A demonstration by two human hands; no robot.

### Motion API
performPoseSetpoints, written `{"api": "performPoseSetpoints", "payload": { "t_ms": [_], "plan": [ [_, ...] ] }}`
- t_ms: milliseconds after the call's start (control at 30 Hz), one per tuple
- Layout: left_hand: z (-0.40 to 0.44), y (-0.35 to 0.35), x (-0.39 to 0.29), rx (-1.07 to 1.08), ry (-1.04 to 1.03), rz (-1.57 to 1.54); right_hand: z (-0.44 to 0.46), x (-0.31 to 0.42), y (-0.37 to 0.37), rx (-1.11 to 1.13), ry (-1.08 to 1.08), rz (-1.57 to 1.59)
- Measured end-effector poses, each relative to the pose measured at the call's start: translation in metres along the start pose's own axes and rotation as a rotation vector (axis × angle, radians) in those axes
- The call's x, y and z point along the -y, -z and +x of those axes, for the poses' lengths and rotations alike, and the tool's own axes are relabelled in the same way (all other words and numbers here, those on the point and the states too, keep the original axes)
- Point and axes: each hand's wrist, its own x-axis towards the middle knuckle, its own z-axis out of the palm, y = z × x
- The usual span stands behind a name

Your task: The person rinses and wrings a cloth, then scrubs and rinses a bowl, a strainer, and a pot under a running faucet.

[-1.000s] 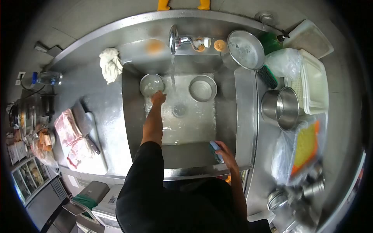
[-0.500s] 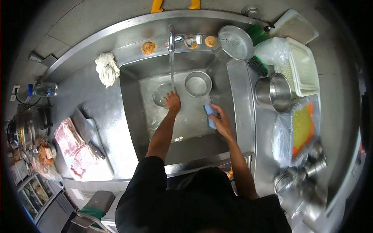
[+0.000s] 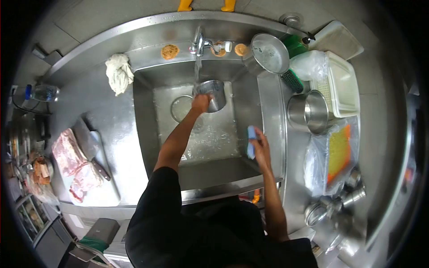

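My left hand (image 3: 202, 103) is closed on the rim of a small round metal pot (image 3: 217, 96), which is tilted in the sink close to the running tap (image 3: 199, 42). Water from the tap falls beside the pot. A round, shallow metal piece (image 3: 175, 108), perhaps a lid or bowl, lies on the wet bottom of the sink (image 3: 205, 172), left of that hand. In my right hand (image 3: 262, 149) is a blue sponge (image 3: 251, 140) with a darker green side, held above the sink's right part.
Left of the sink, raw meat (image 3: 69, 154) and a cleaver (image 3: 85, 138) lie on a white cutting board (image 3: 107, 190), near a cloth (image 3: 119, 73). To the right stand a pan (image 3: 270, 53), a deep pot (image 3: 308, 111), a green brush (image 3: 292, 81) and white baskets (image 3: 346, 85).
My left hand has moved from the shallow round piece to the small pot, which is now tilted and shifted left. My right hand has moved right and slightly down with the sponge.
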Motion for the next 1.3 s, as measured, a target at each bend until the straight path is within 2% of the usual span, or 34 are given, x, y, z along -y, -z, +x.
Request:
{"api": "performPoseSetpoints", "payload": {
  "t_ms": [33, 67, 133, 167, 200, 233, 267, 300, 367, 400, 467, 500, 533, 567, 633, 667, 700, 733, 800, 833, 900, 967, 1000, 1033, 1100, 1133, 1167, 1233, 1267, 1300],
  "plan": [
    [0.002, 0.013, 0.003, -0.156, 0.174, -0.383, 0.014, -0.001, -0.003, -0.042, 0.101, -0.055],
    [-0.004, 0.037, 0.000, -0.151, 0.174, -0.361, 0.030, 0.010, -0.008, -0.074, 0.174, -0.057],
    [-0.015, 0.107, -0.020, -0.112, 0.189, -0.588, 0.065, 0.051, -0.023, -0.143, 0.453, -0.212],
    [-0.019, 0.130, -0.029, -0.118, 0.183, -0.569, 0.081, 0.074, -0.033, -0.196, 0.592, -0.311],
    [-0.027, 0.147, -0.038, -0.185, 0.322, -0.504, 0.094, 0.095, -0.046, -0.251, 0.724, -0.412],
    [-0.037, 0.163, -0.049, -0.254, 0.459, -0.438, 0.105, 0.110, -0.062, -0.205, 0.799, -0.525],
    [-0.045, 0.180, -0.065, -0.407, 0.461, -0.402, 0.115, 0.125, -0.080, -0.159, 0.874, -0.640],
    [-0.046, 0.192, -0.065, -0.411, 0.457, -0.387, 0.126, 0.123, -0.105, -0.121, 0.907, -0.782],
    [-0.049, 0.208, -0.061, -0.407, 0.636, -0.584, 0.129, 0.142, -0.123, 0.129, 0.787, -0.757],
    [-0.057, 0.212, -0.055, -0.418, 0.623, -0.719, 0.133, 0.158, -0.120, 0.138, 0.786, -0.752],
    [-0.073, 0.232, -0.053, -0.404, 0.574, -0.756, 0.145, 0.186, -0.106, 0.706, 0.107, -0.780],
    [-0.085, 0.245, -0.057, -0.384, 0.523, -0.804, 0.147, 0.162, -0.104, 0.713, 0.107, -0.772],
    [-0.093, 0.258, -0.065, -0.405, 0.563, -0.955, 0.158, 0.121, -0.105, 0.567, 0.209, -0.147],
    [-0.097, 0.263, -0.067, -0.411, 0.560, -0.953, 0.168, 0.084, -0.107, 0.389, 0.293, 0.470],
    [-0.102, 0.265, -0.072, -0.447, 0.610, -1.409, 0.177, 0.036, -0.106, 0.898, 0.165, 1.234],
    [-0.101, 0.259, -0.077, -0.510, 0.723, -1.532, 0.208, -0.067, -0.169, 0.425, 0.446, 0.919],
    [-0.102, 0.247, -0.084, -0.584, 0.744, -1.697, 0.236, -0.162, -0.228, -0.100, 0.497, 0.485],
    [-0.104, 0.234, -0.094, -0.658, 0.709, -1.888, 0.184, -0.117, -0.207, 0.053, 0.334, 0.973],
    [-0.107, 0.218, -0.118, -0.728, 0.603, -2.189, 0.151, -0.076, -0.200, 0.144, 0.333, 1.212],
    [-0.109, 0.214, -0.118, -0.695, 0.578, -2.198, 0.144, -0.061, -0.188, 0.179, 0.340, 1.236],
    [-0.114, 0.211, -0.098, -0.516, 0.565, -1.986, 0.133, -0.016, -0.147, 0.199, 0.344, 1.233],
    [-0.107, 0.214, -0.072, -0.356, 0.518, -1.625, 0.158, 0.043, -0.108, 0.117, -0.077, 0.583],
    [-0.095, 0.189, -0.048, -0.342, 0.530, -1.276, 0.174, 0.060, -0.105, 0.206, 0.228, 0.060],
    [-0.094, 0.185, -0.057, -0.334, 0.557, -1.272, 0.177, 0.070, -0.107, 0.298, 0.517, -0.466],
    [-0.076, 0.194, -0.092, -0.493, 0.635, -0.306, 0.144, 0.140, -0.114, 0.366, 0.658, -0.839],
    [-0.083, 0.207, -0.092, -0.489, 0.463, -0.575, 0.157, 0.145, -0.111, 0.484, 0.569, -0.846],
    [-0.084, 0.220, -0.099, -0.500, 0.461, -0.571, 0.175, 0.131, -0.109, 0.482, 0.580, -0.845],
    [-0.094, 0.242, -0.109, -0.538, 0.589, -0.869, 0.206, 0.074, -0.103, 0.516, 0.264, 0.269],
    [-0.098, 0.247, -0.111, -0.590, 0.574, -1.097, 0.204, 0.066, -0.093, 0.407, 0.249, 0.464],
    [-0.100, 0.252, -0.113, -0.594, 0.574, -1.092, 0.201, 0.053, -0.093, 0.356, 0.504, 0.590]
  ]
}}
